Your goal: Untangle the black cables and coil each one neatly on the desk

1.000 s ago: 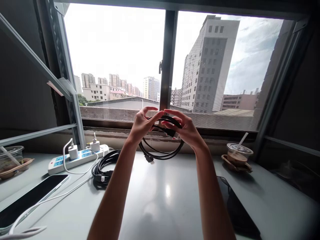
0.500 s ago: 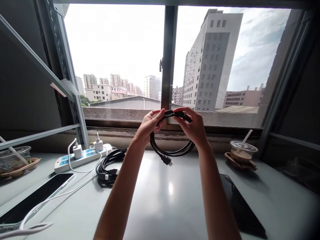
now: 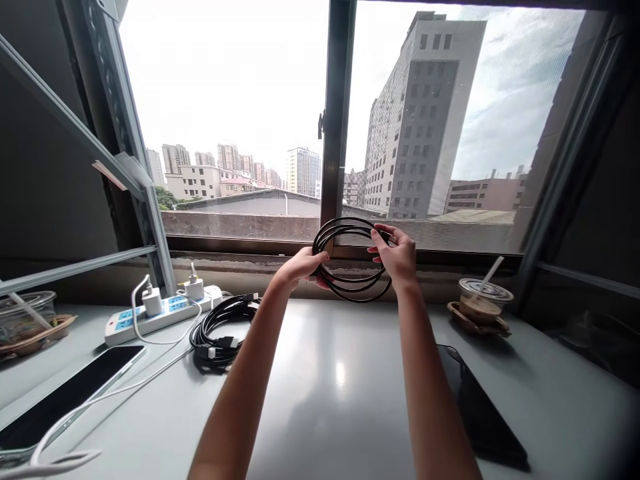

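Note:
A black cable [image 3: 353, 281] hangs in the air in several loose loops, upright in front of the window ledge. My left hand [image 3: 304, 265] grips its left side, thumb across the loops. On the right side, my right hand [image 3: 395, 252] pinches the loops between thumb and fingers. The cable's ends are hard to make out at my right hand. Another coil of black cables [image 3: 220, 333], with several plugs showing, lies on the grey table [image 3: 320, 420] left of my left forearm, which hides part of it.
A white power strip [image 3: 165, 313] with two plugged adapters and white cords stands at the left. Near it lies a phone-like dark slab [image 3: 75, 393]. A black tablet-like object [image 3: 483, 407] and a drink cup [image 3: 484, 300] are at the right, another cup [image 3: 30, 317] far left.
The held loops have spread wider and turned into an open ring. My right hand has moved slightly right, my left hand down. The dangling connector below the loops no longer shows.

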`<state>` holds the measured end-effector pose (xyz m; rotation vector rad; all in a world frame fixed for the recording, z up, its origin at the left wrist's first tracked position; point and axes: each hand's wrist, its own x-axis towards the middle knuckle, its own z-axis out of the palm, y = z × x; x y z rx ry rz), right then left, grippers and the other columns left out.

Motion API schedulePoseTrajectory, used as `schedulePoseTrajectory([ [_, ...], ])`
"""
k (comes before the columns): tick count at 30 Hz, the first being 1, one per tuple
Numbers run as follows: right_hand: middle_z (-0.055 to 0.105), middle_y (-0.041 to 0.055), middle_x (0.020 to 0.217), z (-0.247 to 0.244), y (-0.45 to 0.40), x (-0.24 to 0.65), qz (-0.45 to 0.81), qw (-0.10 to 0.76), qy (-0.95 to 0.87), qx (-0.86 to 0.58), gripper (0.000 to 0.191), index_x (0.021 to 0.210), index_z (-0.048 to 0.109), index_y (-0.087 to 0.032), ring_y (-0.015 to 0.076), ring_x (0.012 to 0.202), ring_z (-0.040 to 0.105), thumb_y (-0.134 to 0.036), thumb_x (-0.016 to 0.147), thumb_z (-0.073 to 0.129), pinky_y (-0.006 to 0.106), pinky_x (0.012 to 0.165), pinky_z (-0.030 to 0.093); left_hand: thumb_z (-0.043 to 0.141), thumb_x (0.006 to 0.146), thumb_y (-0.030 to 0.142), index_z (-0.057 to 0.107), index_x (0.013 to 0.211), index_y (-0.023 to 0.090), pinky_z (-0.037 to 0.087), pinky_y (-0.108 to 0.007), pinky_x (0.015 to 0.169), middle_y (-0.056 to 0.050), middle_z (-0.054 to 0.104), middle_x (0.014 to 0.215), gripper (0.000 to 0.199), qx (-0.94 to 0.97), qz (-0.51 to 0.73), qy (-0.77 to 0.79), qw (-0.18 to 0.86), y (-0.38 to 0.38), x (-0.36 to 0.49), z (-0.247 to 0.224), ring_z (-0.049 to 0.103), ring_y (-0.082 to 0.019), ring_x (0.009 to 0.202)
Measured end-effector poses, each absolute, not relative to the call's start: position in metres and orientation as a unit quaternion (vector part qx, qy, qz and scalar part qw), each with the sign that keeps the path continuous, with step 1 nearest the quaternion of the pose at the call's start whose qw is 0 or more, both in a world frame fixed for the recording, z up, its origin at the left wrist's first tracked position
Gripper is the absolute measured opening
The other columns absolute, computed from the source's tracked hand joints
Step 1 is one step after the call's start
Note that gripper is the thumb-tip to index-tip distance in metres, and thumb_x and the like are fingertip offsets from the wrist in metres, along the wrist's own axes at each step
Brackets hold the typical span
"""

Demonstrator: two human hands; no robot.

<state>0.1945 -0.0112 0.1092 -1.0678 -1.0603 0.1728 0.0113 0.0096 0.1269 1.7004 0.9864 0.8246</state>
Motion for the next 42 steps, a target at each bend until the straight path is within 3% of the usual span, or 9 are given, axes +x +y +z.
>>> schedulePoseTrajectory([
  [4, 0.061, 0.0088, 0.1, 0.092, -0.003, 0.203, 0.182, 0.643, -0.52, -0.532, 0.039, 0.116, 0.057, -0.016, 0.0118, 0.057, 0.064, -0.029, 0.08, 0.059, 0.021, 0.043, 0.052, 0.05, 0.088, 0.019, 0.051, 0.088, 0.011, 0.05, -0.027, 0.044, -0.002, 0.061, 0.055, 0.007, 0.682, 0.369, 0.422, 0.469, 0.025, 0.011, 0.117, 0.058, -0.016, 0.042],
  [8, 0.062, 0.0043, 0.076, 0.079, 0.008, 0.199, 0.184, 0.606, -0.559, -0.536, 0.029, 0.099, 0.062, -0.012, 0.0126, 0.054, 0.059, -0.022, 0.073, 0.065, 0.021, 0.044, 0.048, 0.055, 0.085, 0.017, 0.05, 0.093, 0.014, 0.044, -0.022, 0.038, 0.003, 0.055, 0.049, 0.01, 0.678, 0.393, 0.438, 0.441, 0.035, 0.011, 0.109, 0.054, -0.014, 0.036],
  [13, 0.058, 0.0019, 0.069, 0.086, 0.009, 0.19, 0.1, 0.633, -0.59, -0.49, 0.031, 0.091, 0.063, -0.016, 0.0142, 0.063, 0.056, -0.043, 0.081, 0.054, 0.024, 0.057, 0.045, 0.054, 0.087, 0.025, 0.048, 0.092, 0.017, 0.037, -0.017, 0.037, 0.005, 0.053, 0.052, 0.011, 0.682, 0.453, 0.397, 0.415, 0.038, 0.013, 0.11, 0.052, -0.01, 0.035],
  [18, 0.056, 0.001, 0.066, 0.099, -0.002, 0.191, 0.051, 0.665, -0.603, -0.438, 0.037, 0.092, 0.061, -0.016, 0.0151, 0.061, 0.055, -0.051, 0.079, 0.055, 0.025, 0.054, 0.043, 0.066, 0.071, 0.053, 0.052, 0.076, 0.013, 0.045, -0.021, 0.049, -0.001, 0.057, 0.059, 0.042, 0.711, 0.428, 0.315, 0.46, 0.028, 0.006, 0.118, 0.059, -0.013, 0.051],
  [23, 0.061, 0.0023, 0.066, 0.112, -0.018, 0.189, 0.033, 0.664, -0.626, -0.408, 0.036, 0.091, 0.064, -0.016, 0.0138, 0.055, 0.055, -0.048, 0.077, 0.059, 0.023, 0.048, 0.042, 0.048, 0.066, 0.077, 0.048, 0.06, 0.015, 0.047, -0.024, 0.059, 0.001, 0.047, 0.052, 0.062, 0.683, 0.443, 0.265, 0.517, 0.011, 0.007, 0.13, 0.054, -0.01, 0.049],
  [26, 0.062, 0.0018, 0.066, 0.118, -0.026, 0.186, 0.026, 0.66, -0.634, -0.403, 0.035, 0.095, 0.065, -0.015, 0.0105, 0.047, 0.051, -0.046, 0.079, 0.058, 0.023, 0.045, 0.042, 0.05, 0.069, 0.073, 0.038, 0.055, 0.019, 0.043, -0.023, 0.05, 0.006, 0.036, 0.048, 0.058, 0.644, 0.433, 0.251, 0.58, 0.002, 0.008, 0.138, 0.041, -0.006, 0.041],
  [31, 0.066, 0.0028, 0.079, 0.119, -0.028, 0.184, 0.049, 0.651, -0.65, -0.389, 0.042, 0.112, 0.063, -0.017, 0.0102, 0.051, 0.056, -0.045, 0.08, 0.059, 0.023, 0.046, 0.047, 0.062, 0.077, 0.05, 0.029, 0.054, 0.02, 0.022, -0.016, 0.036, 0.01, 0.021, 0.046, 0.051, 0.593, 0.439, 0.229, 0.635, -0.002, 0.007, 0.145, 0.021, -0.002, 0.036],
  [35, 0.067, 0.0018, 0.086, 0.114, -0.021, 0.183, 0.052, 0.633, -0.66, -0.401, 0.043, 0.119, 0.059, -0.023, 0.0122, 0.057, 0.062, -0.044, 0.082, 0.058, 0.024, 0.052, 0.051, 0.061, 0.079, 0.044, 0.023, 0.053, 0.02, 0.012, -0.017, 0.034, 0.011, 0.018, 0.045, 0.052, 0.558, 0.507, 0.243, 0.611, 0.004, 0.008, 0.142, 0.015, -0.001, 0.036],
  [42, 0.069, 0.0016, 0.094, 0.12, -0.028, 0.179, -0.048, 0.586, -0.653, -0.477, 0.036, 0.124, 0.055, -0.03, 0.0207, 0.084, 0.066, -0.039, 0.089, 0.05, 0.037, 0.077, 0.049, 0.061, 0.078, 0.039, 0.031, 0.054, 0.019, 0.012, -0.017, 0.034, 0.011, 0.02, 0.044, 0.044, 0.535, 0.551, 0.219, 0.602, -0.005, 0.015, 0.144, 0.016, -0.002, 0.036],
])
